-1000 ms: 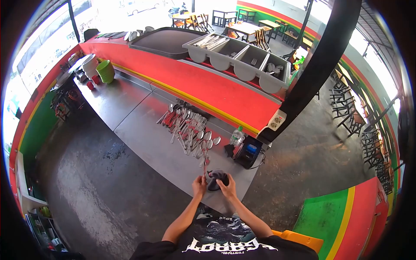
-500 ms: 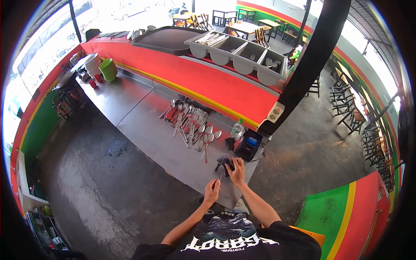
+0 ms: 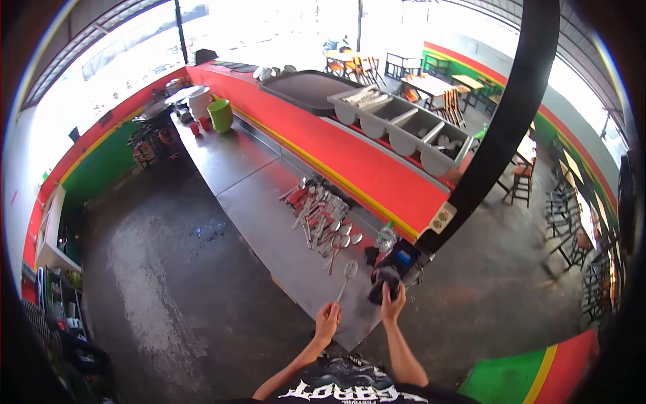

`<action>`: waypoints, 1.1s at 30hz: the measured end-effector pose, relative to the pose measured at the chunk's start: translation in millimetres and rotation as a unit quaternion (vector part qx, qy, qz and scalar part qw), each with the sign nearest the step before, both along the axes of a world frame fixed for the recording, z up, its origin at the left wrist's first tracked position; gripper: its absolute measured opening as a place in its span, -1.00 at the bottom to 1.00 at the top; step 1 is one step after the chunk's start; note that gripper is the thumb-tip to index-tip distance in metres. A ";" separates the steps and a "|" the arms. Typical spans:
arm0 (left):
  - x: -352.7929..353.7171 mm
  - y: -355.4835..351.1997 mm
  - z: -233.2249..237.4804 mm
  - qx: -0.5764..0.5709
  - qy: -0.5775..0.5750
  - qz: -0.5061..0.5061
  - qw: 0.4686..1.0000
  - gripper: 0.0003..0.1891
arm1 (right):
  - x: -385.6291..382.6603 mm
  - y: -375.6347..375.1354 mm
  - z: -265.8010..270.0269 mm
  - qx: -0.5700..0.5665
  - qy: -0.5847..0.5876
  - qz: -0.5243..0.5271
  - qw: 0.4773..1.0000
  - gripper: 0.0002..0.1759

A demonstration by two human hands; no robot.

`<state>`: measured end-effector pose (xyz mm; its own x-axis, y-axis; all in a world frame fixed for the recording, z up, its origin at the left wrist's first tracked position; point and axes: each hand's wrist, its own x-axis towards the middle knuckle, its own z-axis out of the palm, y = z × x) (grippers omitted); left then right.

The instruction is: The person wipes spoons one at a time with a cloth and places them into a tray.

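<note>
Closed round its handle, my left hand (image 3: 328, 322) holds a spoon (image 3: 350, 271) with the bowl pointing up and away from me. My right hand (image 3: 393, 303) grips a dark cloth (image 3: 384, 285), just right of the spoon and apart from it. Both hands are over the near end of the grey metal counter (image 3: 296, 273). Farther along lies a loose pile of spoons and other cutlery (image 3: 321, 214), some with red parts or reflections.
Beyond my right hand stand a black device with a blue screen (image 3: 404, 258) and a clear bottle (image 3: 386, 237). A grey cutlery bin (image 3: 377, 124) and trays (image 3: 306, 89) sit on the red ledge. Green bowls (image 3: 220, 116) are stacked at the far end. A black post (image 3: 501, 135) rises at right.
The cloth in my right hand has come away from the spoon, moving right. The spoon's bowl, earlier covered by the cloth, now shows. My head view has shifted.
</note>
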<state>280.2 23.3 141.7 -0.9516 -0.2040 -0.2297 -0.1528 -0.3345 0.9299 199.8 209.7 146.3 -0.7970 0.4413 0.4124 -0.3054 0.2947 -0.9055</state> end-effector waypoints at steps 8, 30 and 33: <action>26.2 39.2 -50.2 -0.108 0.067 -0.076 0.989 -0.85 | 128.5 0.2 6.1 0.020 -0.147 0.220 0.964 -0.62; 99.7 74.9 0.3 -0.273 0.095 -0.085 0.954 -0.72 | 55.4 63.8 4.3 0.217 -0.046 0.029 0.975 -0.60; 105.1 75.1 -2.5 -0.283 0.100 -0.075 0.951 -0.70 | 41.8 78.3 -21.3 0.149 -0.096 0.001 0.984 -0.64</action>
<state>385.3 98.4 139.2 -0.9930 -0.0990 0.0648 0.0393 0.2408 0.9698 241.6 288.0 125.0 -0.8739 0.3211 0.3649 -0.1379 0.5559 -0.8197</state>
